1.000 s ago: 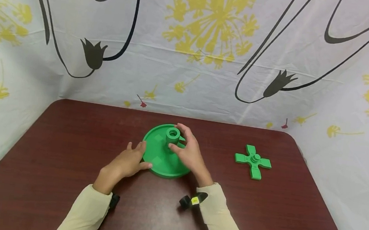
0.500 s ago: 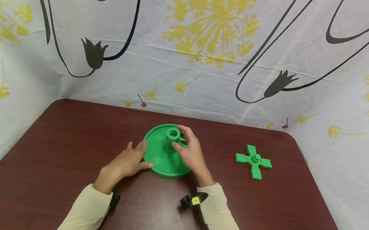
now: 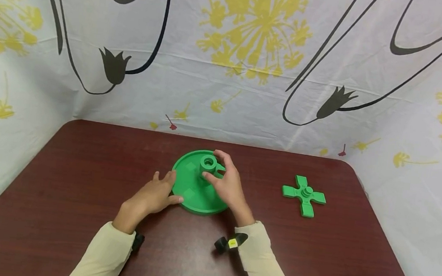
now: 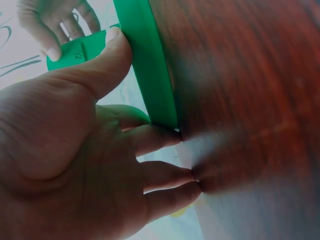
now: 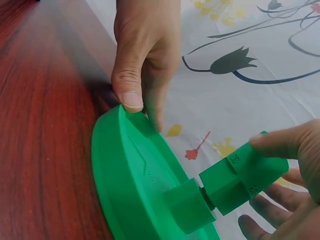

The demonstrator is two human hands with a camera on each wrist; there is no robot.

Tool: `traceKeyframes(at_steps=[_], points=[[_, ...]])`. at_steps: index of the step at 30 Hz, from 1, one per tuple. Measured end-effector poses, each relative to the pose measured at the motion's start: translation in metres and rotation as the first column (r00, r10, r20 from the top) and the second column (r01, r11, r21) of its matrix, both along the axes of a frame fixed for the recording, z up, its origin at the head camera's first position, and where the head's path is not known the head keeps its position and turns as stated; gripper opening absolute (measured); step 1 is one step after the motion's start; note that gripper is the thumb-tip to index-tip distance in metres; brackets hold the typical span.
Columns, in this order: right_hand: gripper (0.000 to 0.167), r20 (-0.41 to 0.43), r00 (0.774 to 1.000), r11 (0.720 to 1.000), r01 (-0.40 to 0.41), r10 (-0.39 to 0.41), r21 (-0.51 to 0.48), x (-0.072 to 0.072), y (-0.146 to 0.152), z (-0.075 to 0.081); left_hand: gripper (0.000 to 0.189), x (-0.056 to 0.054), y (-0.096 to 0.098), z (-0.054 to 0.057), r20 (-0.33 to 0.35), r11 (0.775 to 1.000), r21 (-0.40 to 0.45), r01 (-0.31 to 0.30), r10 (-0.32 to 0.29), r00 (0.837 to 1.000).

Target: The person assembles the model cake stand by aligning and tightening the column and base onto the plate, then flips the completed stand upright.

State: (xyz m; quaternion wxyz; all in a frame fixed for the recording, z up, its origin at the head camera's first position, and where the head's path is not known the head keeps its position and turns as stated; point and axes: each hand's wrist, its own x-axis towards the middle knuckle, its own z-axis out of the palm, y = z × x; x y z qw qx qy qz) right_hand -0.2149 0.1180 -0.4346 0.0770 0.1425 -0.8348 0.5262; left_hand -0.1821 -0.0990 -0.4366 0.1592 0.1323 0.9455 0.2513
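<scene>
A green round dish point(image 3: 198, 202) with a raised rim lies on the table. From its middle rises a short collar point(image 5: 189, 205). Above that collar stands a hollow green block point(image 3: 208, 163) marked with numbers; a thin gap separates the two in the right wrist view. My right hand point(image 3: 230, 184) pinches this block between thumb and fingers, the thumb tip pressed on a numbered face. At the dish's left front my left hand point(image 3: 152, 194) rests against the rim. Its thumb lies on the rim edge, and its spread, mostly straight fingers reach down to the tabletop.
Right of the dish lies a flat green cross point(image 3: 306, 193) with a round stub at its centre. The dark red wooden table point(image 3: 345, 259) ends at the back against a patterned cloth point(image 3: 240, 113). Dark cameras sit at both wrists.
My right thumb draws back from the block half a second ago, then comes in against it again, and the block's side tab shows more. The left hand and dish stay put.
</scene>
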Motion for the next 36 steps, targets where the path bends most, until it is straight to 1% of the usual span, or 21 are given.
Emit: traceKeyframes(at_steps=[4,11,23,30,36], points=[[0.065,0.016,0.999,0.999,-0.033,0.033,-0.009,-0.0006,0.0016,0.0011,0.086,-0.0004,0.0001,-0.0014,-0.004,1.000,-0.002,0.004,-0.004,1.000],[0.058,0.021,0.998,0.998,-0.061,0.062,-0.018,-0.0012,0.0033,0.0018,0.086,-0.0012,0.0001,-0.0016,0.001,1.000,-0.007,0.005,-0.005,1.000],[0.054,0.041,0.999,0.999,-0.035,0.036,-0.028,-0.0028,0.0027,0.0015,0.085,-0.0016,0.0001,0.0004,0.009,1.000,-0.010,0.001,0.000,1.000],[0.054,0.013,1.000,1.000,-0.020,0.020,-0.012,-0.0024,0.0027,0.0006,0.085,-0.0017,0.0003,-0.0002,0.013,1.000,-0.015,0.003,-0.002,1.000],[0.055,0.006,1.000,1.000,0.019,-0.019,-0.008,-0.0010,0.0002,0.0009,0.086,-0.0017,0.0008,-0.0010,0.012,1.000,-0.015,0.005,-0.005,1.000]])
